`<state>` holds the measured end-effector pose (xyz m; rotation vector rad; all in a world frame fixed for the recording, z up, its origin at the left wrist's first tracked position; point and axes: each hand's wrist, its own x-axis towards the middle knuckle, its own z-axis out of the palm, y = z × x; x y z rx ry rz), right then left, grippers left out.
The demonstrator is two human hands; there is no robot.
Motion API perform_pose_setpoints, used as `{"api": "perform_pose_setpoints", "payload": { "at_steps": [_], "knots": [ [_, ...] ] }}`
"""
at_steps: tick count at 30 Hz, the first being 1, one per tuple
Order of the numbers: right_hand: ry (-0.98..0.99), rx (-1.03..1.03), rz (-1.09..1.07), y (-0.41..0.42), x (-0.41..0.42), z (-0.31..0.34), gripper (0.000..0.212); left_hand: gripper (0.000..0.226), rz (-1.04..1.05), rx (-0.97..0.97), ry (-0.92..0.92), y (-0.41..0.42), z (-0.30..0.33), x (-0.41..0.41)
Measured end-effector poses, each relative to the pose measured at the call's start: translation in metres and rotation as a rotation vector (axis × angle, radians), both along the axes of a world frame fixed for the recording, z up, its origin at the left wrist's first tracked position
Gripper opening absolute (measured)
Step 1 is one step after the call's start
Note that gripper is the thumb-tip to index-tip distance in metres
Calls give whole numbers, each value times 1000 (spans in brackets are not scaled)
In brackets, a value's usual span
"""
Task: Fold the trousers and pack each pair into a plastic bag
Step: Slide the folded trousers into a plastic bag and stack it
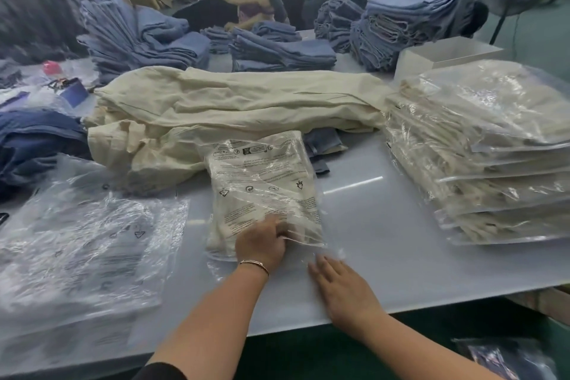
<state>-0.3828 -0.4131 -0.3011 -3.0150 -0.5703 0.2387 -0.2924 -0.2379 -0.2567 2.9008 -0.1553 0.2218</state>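
A pale grey table [385, 244] filled the view. Across its middle, from nine to two o'clock, lay a long heap of loose cream trousers [234, 102]. At three o'clock rose a stack of bagged cream trousers [481, 163], and at eight o'clock lay a spread of empty plastic bags [83, 241]. Piles of blue jeans [277, 49] stood along the far side toward twelve o'clock. Near the centre lay a printed plastic bag [265, 182] with a folded cream pair [219, 234] inside, its open end toward six o'clock. The left hand [262, 245], fingers curled, gripped that open end at the bag's near edge. The right hand [342, 287], at five o'clock of the bag, lay flat with fingers straight on the clear flap, holding nothing.
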Motion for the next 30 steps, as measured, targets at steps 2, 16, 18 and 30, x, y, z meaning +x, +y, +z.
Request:
{"api": "perform_pose_setpoints", "payload": {
  "at_steps": [2,16,18,30],
  "knots": [
    [-151,215,22,-6,-9,4,57,19,-101,-33,-73,5,-3,-9],
    [292,575,-753,-38,59,29,29,11,-340,276,-342,125,-12,-47],
    [353,701,-777,-42,62,33,26,23,-247,313,-239,127,-15,-53],
    [607,1100,-830,-42,35,47,27,40,243,-989,825,-42,-1,-84]
  ]
}}
